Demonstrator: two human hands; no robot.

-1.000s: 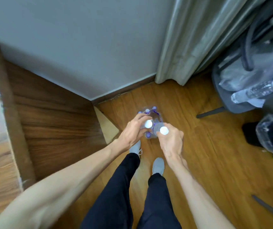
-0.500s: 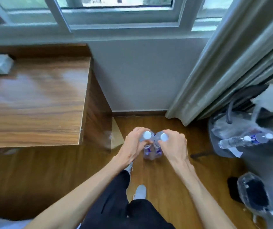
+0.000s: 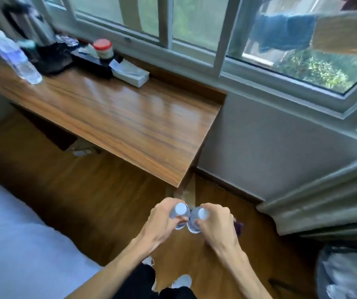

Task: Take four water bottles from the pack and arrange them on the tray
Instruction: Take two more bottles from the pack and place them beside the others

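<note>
My left hand [image 3: 162, 223] grips a clear water bottle [image 3: 180, 214] with a white cap, held upright. Close beside it, my right hand [image 3: 216, 222] grips a second water bottle [image 3: 196, 221], also upright with a white cap. The two bottles nearly touch, held over the wooden floor below the desk's near right corner. A bit of purple pack wrap [image 3: 238, 227] shows behind my right hand; the pack itself is hidden. A black tray [image 3: 91, 63] with a red-capped jar sits at the desk's far left by the window.
The wooden desk [image 3: 130, 119] runs under the window. On its left end stand another water bottle [image 3: 13, 53], a black kettle base [image 3: 50, 57] and a tissue pack [image 3: 130, 72]. A white bed [image 3: 11, 244] lies left, a curtain [image 3: 324, 201] right, a bagged bin [image 3: 350, 272] lower right.
Both hands have lifted a bottle each up from the pack on the floor. The view has swung up and left, bringing the desk, tray and window into sight.
</note>
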